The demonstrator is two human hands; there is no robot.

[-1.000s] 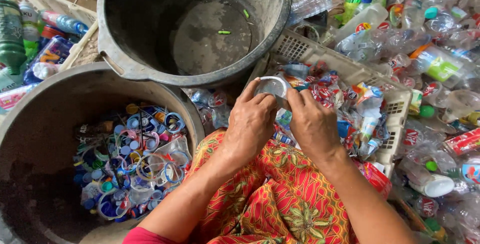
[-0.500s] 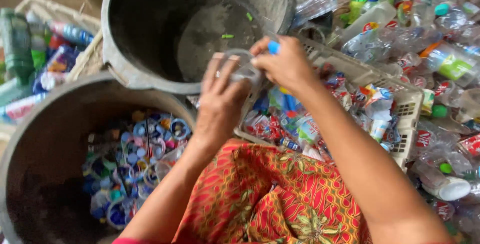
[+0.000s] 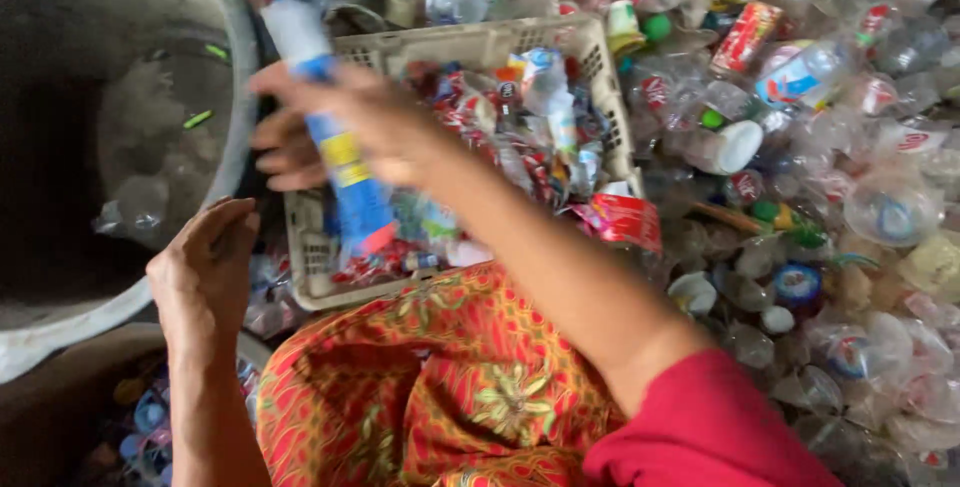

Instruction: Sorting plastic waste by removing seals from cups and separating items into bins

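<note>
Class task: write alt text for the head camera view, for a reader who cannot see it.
A person's right hand lifts a clear plastic bottle with a blue label over a white basket of torn wrappers. The left hand rests beside a large grey tub, with heaps of empty bottles alongside.

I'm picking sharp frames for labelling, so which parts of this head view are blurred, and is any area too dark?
Head view: the right hand and the blue-labelled bottle it grips are smeared by motion blur; the left hand and the patterned red cloth look sharper; the big grey tub falls into deep shadow inside; daylight on the bottle pile is even, without harsh glare.
</note>
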